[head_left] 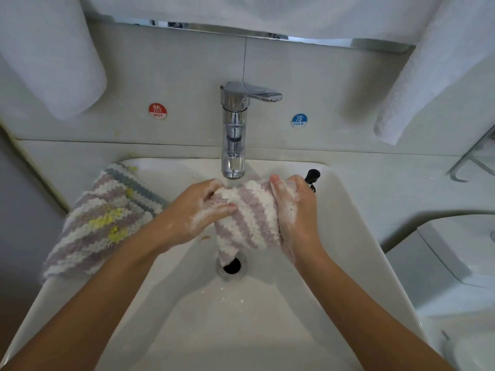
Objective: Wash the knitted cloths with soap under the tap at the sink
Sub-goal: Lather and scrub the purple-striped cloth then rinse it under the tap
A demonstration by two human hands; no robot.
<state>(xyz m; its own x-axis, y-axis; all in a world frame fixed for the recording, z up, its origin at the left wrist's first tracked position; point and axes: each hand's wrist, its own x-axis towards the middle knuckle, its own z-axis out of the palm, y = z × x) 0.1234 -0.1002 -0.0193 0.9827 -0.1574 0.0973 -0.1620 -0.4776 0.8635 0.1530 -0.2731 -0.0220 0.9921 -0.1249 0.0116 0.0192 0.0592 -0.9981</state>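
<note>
A pink-and-white striped knitted cloth (247, 215) hangs bunched over the white sink (345, 236), just below the spout of the chrome tap (234, 129). My left hand (199, 212), covered in soap foam, grips its left side with curled fingers. Foam also coats my right hand (293, 207), which grips the right side. The cloth's lower end dangles near the drain (231, 265). I cannot tell whether water runs from the spout. More knitted cloths (104, 220), striped pink, white, grey and yellow, lie piled on the sink's left rim.
A black stopper knob (312, 176) stands behind my right hand. White towels (53, 54) hang at upper left and upper right. Red HOT (157, 111) and blue COLD (299, 120) stickers flank the tap. A white toilet tank (455, 253) sits to the right.
</note>
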